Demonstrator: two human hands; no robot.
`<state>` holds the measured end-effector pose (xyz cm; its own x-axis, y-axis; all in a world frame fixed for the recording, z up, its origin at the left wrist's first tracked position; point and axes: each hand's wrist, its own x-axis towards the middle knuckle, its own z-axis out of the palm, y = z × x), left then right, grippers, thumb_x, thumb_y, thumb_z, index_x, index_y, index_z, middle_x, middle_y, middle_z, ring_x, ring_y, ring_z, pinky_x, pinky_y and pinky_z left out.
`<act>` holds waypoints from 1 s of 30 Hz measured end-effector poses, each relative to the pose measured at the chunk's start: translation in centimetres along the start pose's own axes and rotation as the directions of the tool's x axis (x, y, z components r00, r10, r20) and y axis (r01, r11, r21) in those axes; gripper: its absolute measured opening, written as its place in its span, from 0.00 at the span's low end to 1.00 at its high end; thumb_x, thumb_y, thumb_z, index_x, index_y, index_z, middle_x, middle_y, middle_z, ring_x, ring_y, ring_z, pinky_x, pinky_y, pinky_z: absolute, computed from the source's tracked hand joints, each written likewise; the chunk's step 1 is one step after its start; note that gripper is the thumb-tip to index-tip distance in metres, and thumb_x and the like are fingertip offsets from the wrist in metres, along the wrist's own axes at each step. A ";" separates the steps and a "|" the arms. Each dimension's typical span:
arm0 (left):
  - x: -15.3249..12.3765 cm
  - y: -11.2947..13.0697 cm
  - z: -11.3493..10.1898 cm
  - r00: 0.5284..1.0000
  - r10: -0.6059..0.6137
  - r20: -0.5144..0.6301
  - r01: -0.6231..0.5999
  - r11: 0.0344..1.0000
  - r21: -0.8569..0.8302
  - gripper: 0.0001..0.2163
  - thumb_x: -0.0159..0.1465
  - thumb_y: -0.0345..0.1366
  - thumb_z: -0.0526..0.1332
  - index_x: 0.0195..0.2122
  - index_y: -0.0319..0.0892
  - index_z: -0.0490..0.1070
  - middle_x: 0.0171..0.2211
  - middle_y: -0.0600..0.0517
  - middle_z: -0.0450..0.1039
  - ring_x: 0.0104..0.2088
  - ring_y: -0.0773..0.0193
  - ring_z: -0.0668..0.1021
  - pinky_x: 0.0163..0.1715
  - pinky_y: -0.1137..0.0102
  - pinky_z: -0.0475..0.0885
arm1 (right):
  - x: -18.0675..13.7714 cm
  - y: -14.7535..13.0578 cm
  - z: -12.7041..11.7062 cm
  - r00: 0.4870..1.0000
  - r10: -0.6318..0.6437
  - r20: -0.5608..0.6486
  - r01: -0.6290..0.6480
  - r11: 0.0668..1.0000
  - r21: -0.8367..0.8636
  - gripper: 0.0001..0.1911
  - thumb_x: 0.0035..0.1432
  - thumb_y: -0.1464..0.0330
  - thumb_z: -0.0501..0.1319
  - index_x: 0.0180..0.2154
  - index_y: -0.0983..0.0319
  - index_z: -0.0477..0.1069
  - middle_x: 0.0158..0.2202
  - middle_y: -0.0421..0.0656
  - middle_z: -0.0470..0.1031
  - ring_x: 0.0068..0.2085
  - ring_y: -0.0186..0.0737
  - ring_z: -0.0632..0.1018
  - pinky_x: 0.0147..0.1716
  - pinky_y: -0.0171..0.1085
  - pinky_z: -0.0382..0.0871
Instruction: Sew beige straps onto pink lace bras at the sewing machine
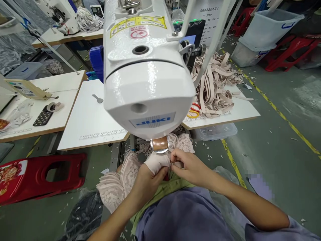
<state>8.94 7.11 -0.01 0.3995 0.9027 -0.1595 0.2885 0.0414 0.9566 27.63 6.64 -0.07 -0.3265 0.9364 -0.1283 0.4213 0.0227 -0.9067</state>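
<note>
A white JUKI sewing machine head (149,87) fills the middle of the view. Just below it, my left hand (150,179) is closed on a pale beige bra (156,163), thumb pressing the smooth cup. On the right side of the same piece, my right hand (187,165) pinches its edge, where a narrow strap seems to pass between the fingers. The needle area is hidden behind the machine head and a round metal-rimmed part (160,144). More lace bra cups (119,180) hang in a stacked bunch to the left of my left hand.
Beige straps (213,83) lie heaped on the right tabletop, with red and yellow scissors (193,110) beside them. A printed ruler (102,134) runs along the left tabletop's front edge. A red stool (45,177) stands at lower left. Plastic bins (268,31) are stacked at upper right.
</note>
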 end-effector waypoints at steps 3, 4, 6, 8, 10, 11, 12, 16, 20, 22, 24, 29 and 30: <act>0.1 -0.1 -0.1 0.997 -0.075 -0.013 0.074 0.996 -0.056 0.07 0.61 0.38 0.61 0.33 0.42 0.76 0.29 0.50 0.76 0.30 0.59 0.76 0.31 0.70 0.70 | 0.4 0.2 -0.4 1.000 0.023 -0.007 -0.023 0.999 -0.024 0.05 0.54 0.72 0.60 0.35 0.58 0.68 0.24 0.33 0.69 0.25 0.33 0.68 0.26 0.31 0.56; 0.2 -0.2 -0.2 0.996 -0.089 -0.014 0.088 0.994 -0.072 0.07 0.61 0.38 0.62 0.33 0.42 0.77 0.29 0.49 0.77 0.30 0.59 0.76 0.32 0.70 0.71 | 0.6 0.3 -0.5 1.000 0.015 -0.003 -0.015 0.999 -0.035 0.05 0.54 0.72 0.62 0.34 0.58 0.70 0.25 0.34 0.72 0.27 0.34 0.70 0.27 0.32 0.57; 0.3 -0.3 -0.3 0.994 -0.106 -0.012 0.104 0.990 -0.090 0.07 0.60 0.39 0.63 0.32 0.41 0.77 0.30 0.49 0.78 0.31 0.58 0.77 0.32 0.69 0.71 | 0.9 0.6 -0.6 1.000 -0.007 0.020 0.007 1.000 -0.029 0.03 0.53 0.71 0.63 0.32 0.58 0.74 0.28 0.37 0.75 0.30 0.36 0.72 0.29 0.33 0.60; 0.5 -0.6 -0.4 0.990 -0.139 -0.007 0.137 0.984 -0.111 0.10 0.58 0.41 0.64 0.32 0.40 0.77 0.30 0.47 0.79 0.31 0.57 0.77 0.32 0.68 0.71 | 1.2 0.9 -0.5 0.999 0.028 0.045 -0.030 0.998 0.046 0.02 0.53 0.70 0.62 0.29 0.59 0.75 0.29 0.39 0.75 0.30 0.37 0.72 0.29 0.33 0.61; 0.6 -0.9 -0.4 0.983 -0.182 0.000 0.181 0.973 -0.145 0.12 0.58 0.44 0.65 0.32 0.39 0.77 0.29 0.47 0.79 0.30 0.57 0.78 0.31 0.68 0.72 | 1.3 1.1 -0.4 0.986 0.143 0.082 -0.155 0.973 0.173 0.04 0.52 0.67 0.62 0.29 0.61 0.74 0.26 0.38 0.71 0.27 0.35 0.70 0.26 0.32 0.60; 0.7 -1.0 -0.4 0.979 -0.204 0.004 0.201 0.966 -0.163 0.13 0.57 0.44 0.66 0.32 0.38 0.77 0.29 0.47 0.79 0.30 0.57 0.78 0.31 0.67 0.72 | 1.3 1.1 -0.3 0.972 0.205 0.113 -0.227 0.946 0.233 0.06 0.52 0.66 0.62 0.29 0.61 0.74 0.24 0.38 0.69 0.26 0.34 0.68 0.25 0.32 0.59; 0.7 -1.0 -0.3 0.976 -0.220 0.005 0.217 0.959 -0.181 0.13 0.57 0.45 0.66 0.32 0.38 0.77 0.29 0.47 0.79 0.30 0.57 0.78 0.31 0.67 0.72 | 1.2 1.1 -0.3 0.956 0.255 0.148 -0.288 0.915 0.283 0.07 0.52 0.64 0.63 0.30 0.62 0.74 0.23 0.37 0.67 0.25 0.33 0.66 0.24 0.32 0.58; 1.0 -0.5 0.2 0.972 -0.234 -0.026 0.219 0.939 -0.266 0.15 0.56 0.44 0.69 0.37 0.37 0.78 0.33 0.47 0.80 0.32 0.58 0.79 0.32 0.68 0.73 | 1.0 0.9 -0.3 0.944 0.281 0.172 -0.323 0.895 0.308 0.15 0.52 0.58 0.64 0.34 0.63 0.74 0.26 0.38 0.69 0.28 0.34 0.68 0.26 0.32 0.59; 0.6 0.3 0.2 0.968 -0.250 -0.021 0.232 0.925 -0.301 0.15 0.56 0.46 0.69 0.32 0.37 0.76 0.29 0.49 0.78 0.28 0.62 0.77 0.30 0.69 0.73 | 0.7 0.4 -0.5 0.992 0.121 0.044 -0.125 0.987 0.100 0.09 0.53 0.64 0.60 0.30 0.63 0.74 0.27 0.40 0.71 0.31 0.35 0.69 0.29 0.33 0.59; -0.2 -0.2 0.0 0.971 -0.239 -0.013 0.223 0.926 -0.304 0.18 0.57 0.51 0.68 0.31 0.37 0.76 0.28 0.50 0.77 0.29 0.61 0.77 0.32 0.69 0.73 | 0.8 0.2 -0.9 0.989 0.107 0.106 -0.118 0.987 0.105 0.06 0.51 0.67 0.60 0.29 0.63 0.73 0.24 0.37 0.68 0.27 0.33 0.66 0.26 0.32 0.56; -1.3 -1.4 0.1 0.977 -0.208 -0.042 0.179 0.914 -0.364 0.23 0.56 0.57 0.66 0.37 0.38 0.77 0.32 0.47 0.79 0.35 0.56 0.79 0.37 0.66 0.74 | 1.0 0.0 -1.5 0.966 0.141 0.219 -0.188 0.959 0.212 0.06 0.49 0.66 0.61 0.30 0.62 0.73 0.22 0.35 0.66 0.24 0.31 0.64 0.23 0.31 0.55; -3.9 -5.0 2.2 0.956 -0.166 -0.243 -0.042 0.740 -0.671 0.43 0.57 0.73 0.44 0.65 0.50 0.58 0.52 0.43 0.76 0.46 0.48 0.80 0.40 0.56 0.76 | 3.0 -2.6 -4.3 0.899 0.121 0.421 -0.294 0.879 0.374 0.13 0.44 0.62 0.65 0.33 0.62 0.74 0.27 0.37 0.72 0.27 0.31 0.68 0.27 0.31 0.60; -4.1 -5.2 2.4 0.961 -0.149 -0.234 -0.057 0.721 -0.690 0.44 0.58 0.72 0.36 0.69 0.52 0.50 0.55 0.42 0.74 0.47 0.47 0.80 0.41 0.54 0.76 | 3.5 -3.5 -4.8 0.877 0.088 0.472 -0.276 0.897 0.345 0.13 0.45 0.62 0.65 0.33 0.62 0.75 0.27 0.37 0.72 0.27 0.31 0.68 0.27 0.31 0.60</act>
<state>7.88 2.22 -4.88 0.1375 0.9614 -0.2384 -0.4154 0.2744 0.8672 29.08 11.51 4.55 -0.6485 0.6583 -0.3822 0.1760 -0.3588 -0.9167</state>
